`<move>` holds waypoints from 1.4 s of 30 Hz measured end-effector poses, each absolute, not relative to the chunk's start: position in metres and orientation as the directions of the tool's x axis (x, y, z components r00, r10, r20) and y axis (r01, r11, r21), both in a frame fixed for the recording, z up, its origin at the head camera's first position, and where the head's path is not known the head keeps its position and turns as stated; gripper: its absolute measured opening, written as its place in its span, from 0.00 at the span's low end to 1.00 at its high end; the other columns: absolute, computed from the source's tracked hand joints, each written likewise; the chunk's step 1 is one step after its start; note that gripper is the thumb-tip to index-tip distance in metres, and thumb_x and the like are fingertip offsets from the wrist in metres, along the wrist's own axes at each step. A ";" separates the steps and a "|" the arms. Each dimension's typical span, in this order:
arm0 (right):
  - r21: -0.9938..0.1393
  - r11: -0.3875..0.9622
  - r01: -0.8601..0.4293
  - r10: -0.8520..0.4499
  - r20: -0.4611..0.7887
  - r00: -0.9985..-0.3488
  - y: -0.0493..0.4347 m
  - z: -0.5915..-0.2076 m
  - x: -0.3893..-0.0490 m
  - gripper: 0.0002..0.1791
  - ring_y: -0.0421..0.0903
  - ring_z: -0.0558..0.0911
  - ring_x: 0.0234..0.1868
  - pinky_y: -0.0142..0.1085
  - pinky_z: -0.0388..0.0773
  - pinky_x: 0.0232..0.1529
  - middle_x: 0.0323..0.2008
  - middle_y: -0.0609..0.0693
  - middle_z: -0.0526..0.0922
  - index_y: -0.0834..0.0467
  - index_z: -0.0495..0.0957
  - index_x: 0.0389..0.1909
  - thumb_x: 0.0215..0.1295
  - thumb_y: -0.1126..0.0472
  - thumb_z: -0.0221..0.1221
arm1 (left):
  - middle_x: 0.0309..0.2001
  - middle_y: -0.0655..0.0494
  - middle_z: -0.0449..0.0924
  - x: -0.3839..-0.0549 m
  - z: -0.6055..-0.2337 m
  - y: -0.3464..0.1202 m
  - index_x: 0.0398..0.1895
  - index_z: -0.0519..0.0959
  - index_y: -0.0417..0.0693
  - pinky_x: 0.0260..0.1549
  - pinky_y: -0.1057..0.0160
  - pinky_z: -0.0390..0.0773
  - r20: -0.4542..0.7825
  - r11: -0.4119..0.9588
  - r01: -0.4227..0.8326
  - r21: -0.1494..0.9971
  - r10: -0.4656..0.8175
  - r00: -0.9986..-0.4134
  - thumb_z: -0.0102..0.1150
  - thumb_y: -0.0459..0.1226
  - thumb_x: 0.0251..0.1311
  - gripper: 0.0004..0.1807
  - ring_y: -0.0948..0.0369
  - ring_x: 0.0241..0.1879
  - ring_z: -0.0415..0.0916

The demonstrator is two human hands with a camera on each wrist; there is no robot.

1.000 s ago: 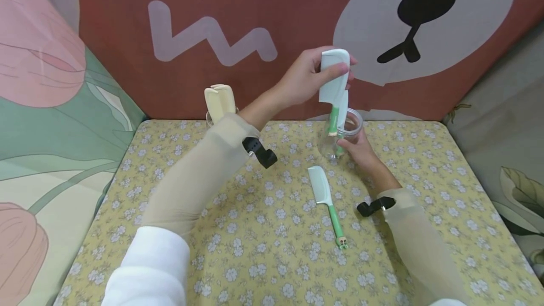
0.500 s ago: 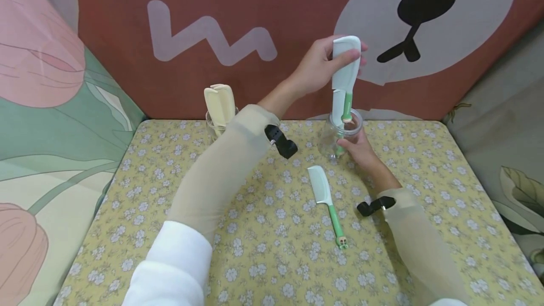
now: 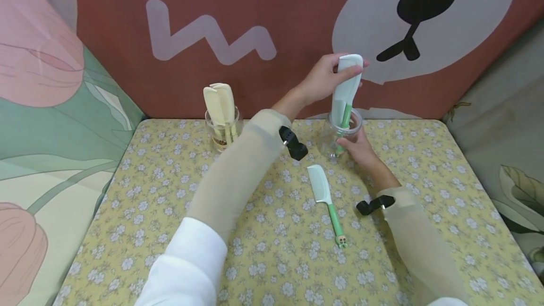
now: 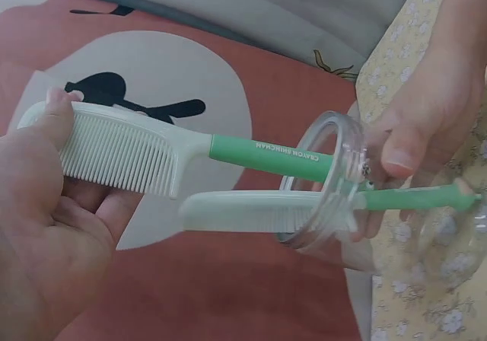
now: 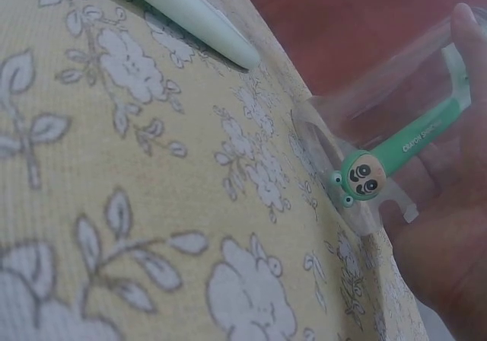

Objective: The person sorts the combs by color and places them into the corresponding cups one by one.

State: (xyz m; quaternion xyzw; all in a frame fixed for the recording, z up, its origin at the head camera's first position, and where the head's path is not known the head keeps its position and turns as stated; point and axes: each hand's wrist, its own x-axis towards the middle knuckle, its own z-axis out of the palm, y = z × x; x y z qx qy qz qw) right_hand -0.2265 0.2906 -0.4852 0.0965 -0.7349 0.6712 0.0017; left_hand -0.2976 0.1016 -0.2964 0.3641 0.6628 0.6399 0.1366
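My left hand pinches a pale comb with a green handle by its toothed end, handle pointing down. That handle's end dips inside the mouth of a clear jar. A second green-handled comb stands in the jar; its frog-hooded face end rests near the bottom. Around the jar's side curl the fingers of my right hand, thumb at the front. A third comb of the same kind lies flat on the table, nearer to me than the jar.
Another clear container, with several cream-coloured combs upright in it, stands at the table's back left. Flowered cloth covers the table. A printed brown fabric wall rises directly behind the table.
My left hand has carried its comb rightward over the jar, rising at first and then lowering, so the handle's end now enters the mouth. The right hand and jar have stayed put.
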 end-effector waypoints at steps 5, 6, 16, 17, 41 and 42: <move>-0.983 0.052 -0.176 -0.151 0.167 -0.974 0.291 -0.484 -0.225 0.45 0.50 0.64 0.70 0.35 0.69 0.63 0.72 0.54 0.59 0.47 0.43 0.81 0.73 0.74 0.55 | 0.50 0.44 0.82 -0.299 -0.305 0.107 0.62 0.78 0.37 0.43 0.63 0.83 0.284 -0.069 0.310 0.948 0.624 -0.728 0.58 0.32 0.72 0.18 0.53 0.42 0.86; -0.983 0.041 -0.180 -0.153 0.172 -0.973 0.291 -0.484 -0.225 0.45 0.49 0.65 0.69 0.33 0.71 0.61 0.71 0.53 0.59 0.47 0.43 0.81 0.74 0.73 0.55 | 0.50 0.44 0.82 -0.299 -0.306 0.108 0.63 0.77 0.37 0.43 0.63 0.83 0.282 -0.058 0.314 0.948 0.613 -0.738 0.59 0.32 0.72 0.18 0.53 0.41 0.86; -0.989 0.072 -0.130 -0.142 0.119 -0.983 0.291 -0.484 -0.224 0.47 0.52 0.60 0.74 0.43 0.60 0.72 0.76 0.56 0.57 0.43 0.41 0.82 0.74 0.74 0.54 | 0.46 0.46 0.85 -0.290 -0.325 0.118 0.63 0.73 0.39 0.42 0.67 0.80 0.248 0.023 0.331 0.943 0.615 -0.749 0.61 0.33 0.71 0.20 0.59 0.41 0.85; -0.989 0.080 -0.123 -0.141 0.111 -0.984 0.291 -0.484 -0.224 0.47 0.53 0.59 0.75 0.47 0.57 0.74 0.77 0.56 0.55 0.43 0.40 0.82 0.74 0.74 0.54 | 0.46 0.46 0.86 -0.290 -0.326 0.119 0.63 0.73 0.39 0.42 0.67 0.79 0.245 0.027 0.333 0.943 0.621 -0.744 0.61 0.33 0.71 0.20 0.59 0.41 0.85; -0.989 0.076 -0.124 -0.125 0.113 -0.986 0.294 -0.486 -0.224 0.47 0.47 0.66 0.69 0.31 0.67 0.64 0.73 0.57 0.61 0.45 0.41 0.82 0.73 0.70 0.58 | 0.53 0.44 0.82 -0.286 -0.339 0.124 0.65 0.69 0.41 0.45 0.71 0.76 0.136 0.119 0.299 0.947 0.693 -0.708 0.54 0.35 0.76 0.19 0.57 0.49 0.83; -0.989 0.082 -0.124 -0.125 0.113 -0.986 0.294 -0.486 -0.225 0.48 0.48 0.65 0.70 0.30 0.67 0.64 0.74 0.57 0.60 0.44 0.41 0.82 0.73 0.70 0.58 | 0.53 0.44 0.82 -0.286 -0.340 0.124 0.65 0.70 0.41 0.45 0.71 0.75 0.132 0.126 0.300 0.946 0.696 -0.706 0.54 0.36 0.76 0.18 0.57 0.49 0.83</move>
